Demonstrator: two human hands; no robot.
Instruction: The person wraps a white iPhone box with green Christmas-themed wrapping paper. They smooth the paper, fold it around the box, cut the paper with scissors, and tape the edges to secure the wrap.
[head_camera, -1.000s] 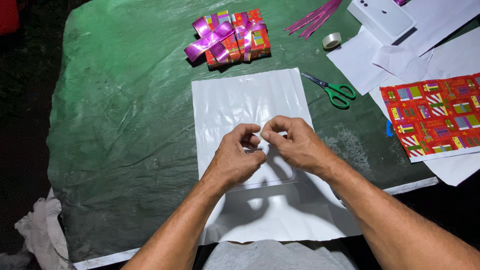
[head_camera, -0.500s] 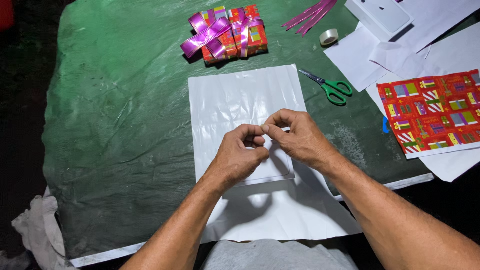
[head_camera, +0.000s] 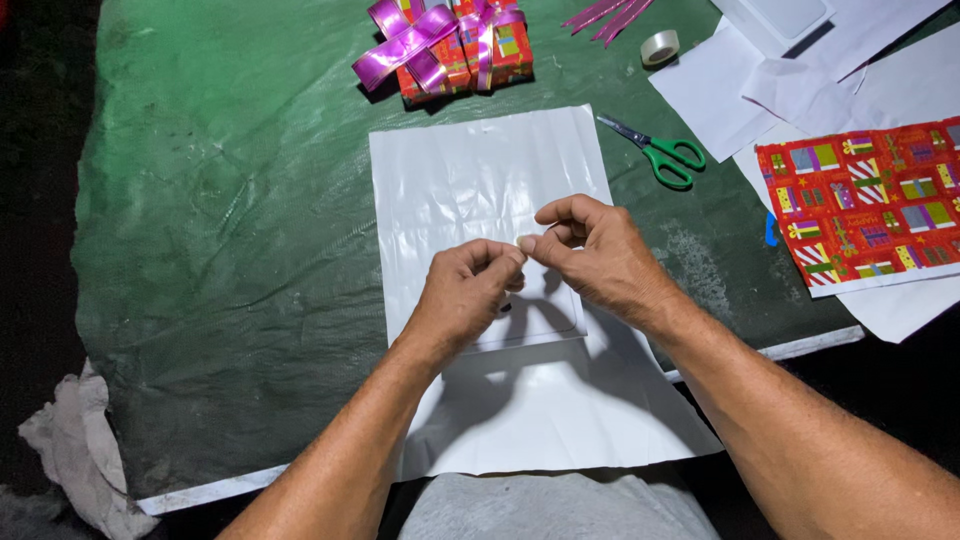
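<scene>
My left hand (head_camera: 468, 292) and my right hand (head_camera: 600, 255) meet fingertip to fingertip above a white crinkled sheet (head_camera: 470, 170). Together they pinch a small pale piece (head_camera: 523, 243), possibly clear tape; it is too small to tell. A flat white rectangular item (head_camera: 548, 318) lies on the sheet under my hands, mostly hidden by them. The sheet rests on a green table cover (head_camera: 220, 250) and hangs over the near edge.
A red-wrapped gift with purple ribbon bows (head_camera: 450, 45) sits at the far edge. Green-handled scissors (head_camera: 655, 150), a tape roll (head_camera: 660, 47), purple ribbon strips (head_camera: 605, 12), white sheets (head_camera: 715, 90) and red patterned wrapping paper (head_camera: 870, 200) lie to the right. A pale cloth (head_camera: 70, 450) hangs at the lower left.
My hands stay pinched together over the white sheet, with only small finger movements. The view has shifted slightly, so everything sits a little higher in the frame.
</scene>
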